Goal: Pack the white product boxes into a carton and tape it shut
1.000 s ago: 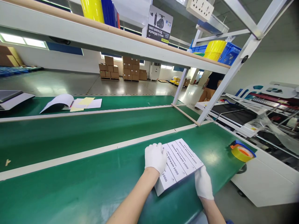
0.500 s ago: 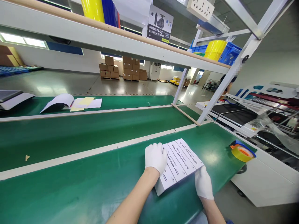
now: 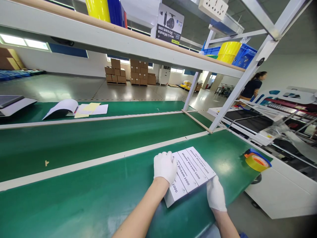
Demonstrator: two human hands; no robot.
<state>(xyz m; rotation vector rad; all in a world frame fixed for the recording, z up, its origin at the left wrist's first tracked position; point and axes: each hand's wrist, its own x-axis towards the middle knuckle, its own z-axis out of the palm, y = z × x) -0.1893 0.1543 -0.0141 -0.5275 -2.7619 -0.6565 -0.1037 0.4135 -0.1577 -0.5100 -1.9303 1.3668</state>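
Note:
A row of several white boxes printed "Minute Stream 1000" lies side by side on the green bench top near its front edge. My left hand, in a white glove, rests curled over the left end of the row. My gloved right hand presses against the near right corner of the row. Both hands clamp the boxes together from opposite sides.
A yellow tape roll in a blue dispenser sits at the bench's right end. A green conveyor belt with a small scrap runs behind. Papers lie on the far bench. Shelf above holds a product box and bins. A person stands far right.
The small scrap on the conveyor belt has travelled to the right. A person at the far right has come into sight beyond the frame post. My hands and the boxes stay put.

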